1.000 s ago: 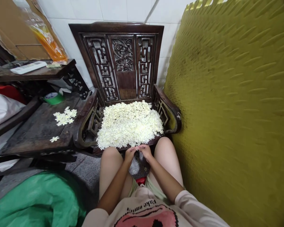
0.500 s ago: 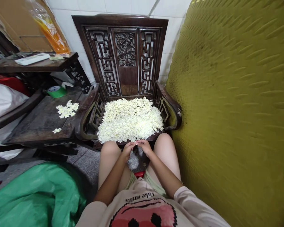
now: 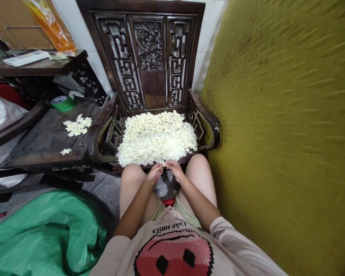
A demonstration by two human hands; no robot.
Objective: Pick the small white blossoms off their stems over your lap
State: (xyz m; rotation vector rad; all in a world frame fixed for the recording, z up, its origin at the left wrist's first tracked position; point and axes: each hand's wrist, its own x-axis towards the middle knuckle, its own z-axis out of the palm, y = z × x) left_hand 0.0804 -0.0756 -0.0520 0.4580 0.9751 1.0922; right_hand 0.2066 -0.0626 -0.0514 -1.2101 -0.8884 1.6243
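A big heap of small white flowers (image 3: 156, 138) covers the seat of a dark carved wooden chair (image 3: 149, 57) in front of me. My left hand (image 3: 155, 173) and my right hand (image 3: 174, 170) meet between my knees at the seat's front edge. Both are pinched together on a small white flower (image 3: 164, 164), fingertips touching. I sit with my knees against the chair, forearms resting along my thighs.
A low dark wooden table (image 3: 46, 147) to the left carries a small cluster of white flowers (image 3: 76, 125), one single flower (image 3: 65, 151) and a green tape roll (image 3: 61, 102). A green plastic sheet (image 3: 40, 237) lies on the floor at left. An olive-yellow padded panel (image 3: 281, 126) fills the right.
The view has dipped and moved closer to the chair. My hands stay pinched together at the seat's front edge, only shifting slightly.
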